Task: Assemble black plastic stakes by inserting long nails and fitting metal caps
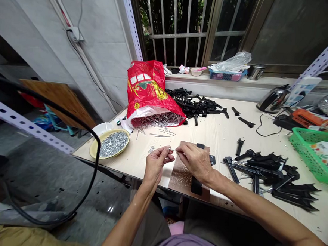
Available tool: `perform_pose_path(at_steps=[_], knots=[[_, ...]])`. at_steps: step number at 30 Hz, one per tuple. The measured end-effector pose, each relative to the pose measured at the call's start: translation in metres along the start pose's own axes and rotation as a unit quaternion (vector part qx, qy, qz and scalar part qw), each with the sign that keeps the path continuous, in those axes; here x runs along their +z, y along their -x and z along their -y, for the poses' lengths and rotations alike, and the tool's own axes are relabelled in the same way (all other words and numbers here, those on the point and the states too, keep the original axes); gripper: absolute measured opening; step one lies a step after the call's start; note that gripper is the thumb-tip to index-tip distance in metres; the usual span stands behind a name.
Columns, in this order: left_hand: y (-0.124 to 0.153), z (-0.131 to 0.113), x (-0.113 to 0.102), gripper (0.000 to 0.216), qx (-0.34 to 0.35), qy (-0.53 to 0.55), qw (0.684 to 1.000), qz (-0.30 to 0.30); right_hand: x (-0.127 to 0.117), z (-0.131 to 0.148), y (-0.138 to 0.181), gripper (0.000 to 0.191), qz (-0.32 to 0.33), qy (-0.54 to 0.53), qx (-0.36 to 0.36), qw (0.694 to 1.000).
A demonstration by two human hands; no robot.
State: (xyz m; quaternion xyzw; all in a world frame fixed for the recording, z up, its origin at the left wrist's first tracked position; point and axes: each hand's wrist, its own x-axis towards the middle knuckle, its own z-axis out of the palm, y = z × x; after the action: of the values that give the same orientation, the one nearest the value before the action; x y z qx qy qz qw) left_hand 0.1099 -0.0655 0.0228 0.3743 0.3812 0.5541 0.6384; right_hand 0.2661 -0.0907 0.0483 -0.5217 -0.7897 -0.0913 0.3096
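Observation:
Between my two hands runs a thin metal rod (172, 150), roughly level above the table. My left hand (157, 163) has thumb and forefinger pinched at the rod's left end; whether a small part is also between these fingertips cannot be made out. At the other end, my right hand (196, 162) grips the rod, back of the hand upward. Below the right hand lies a brown board (181, 176) with black pads (196, 185) on it. A few tiny metal pieces (151, 149) lie left of my left hand. Loose thin rods (160, 135) lie beyond it.
A yellow bowl (94, 150) of small metal pieces stands at the left edge. A red bag (147, 84) of rods lies behind, beside heaped black plastic parts (196, 106). More black parts with rods (270, 169) lie right, near a green basket (305, 151).

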Motion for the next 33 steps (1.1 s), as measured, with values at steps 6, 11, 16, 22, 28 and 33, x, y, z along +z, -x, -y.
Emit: perform_pose_path(at_steps=[6, 11, 16, 22, 28, 33], knots=[[0.005, 0.002, 0.004, 0.030, 0.039, -0.084, 0.996, -0.003, -0.003, -0.002, 0.006, 0.017, -0.023, 0.029, -0.021, 0.999], [0.006, 0.004, 0.004, 0.029, 0.057, -0.135, 0.989, 0.006, -0.002, -0.006, 0.012, 0.020, -0.027, 0.057, -0.035, 0.997], [0.003, 0.009, 0.000, 0.030, 0.043, -0.141, 0.989, 0.024, 0.002, -0.012, 0.016, 0.016, -0.030, 0.060, -0.044, 0.997], [-0.001, 0.012, -0.001, 0.029, 0.032, -0.134, 0.990, 0.030, 0.005, -0.015, 0.019, 0.022, -0.015, 0.063, -0.040, 0.997], [-0.004, 0.013, -0.002, 0.028, 0.042, -0.164, 0.985, 0.034, 0.007, -0.017, 0.022, 0.021, 0.037, -0.001, 0.026, 0.999], [-0.007, 0.016, -0.004, 0.029, 0.028, -0.157, 0.986, 0.040, 0.008, -0.022, 0.022, 0.016, 0.067, -0.090, 0.062, 0.992]])
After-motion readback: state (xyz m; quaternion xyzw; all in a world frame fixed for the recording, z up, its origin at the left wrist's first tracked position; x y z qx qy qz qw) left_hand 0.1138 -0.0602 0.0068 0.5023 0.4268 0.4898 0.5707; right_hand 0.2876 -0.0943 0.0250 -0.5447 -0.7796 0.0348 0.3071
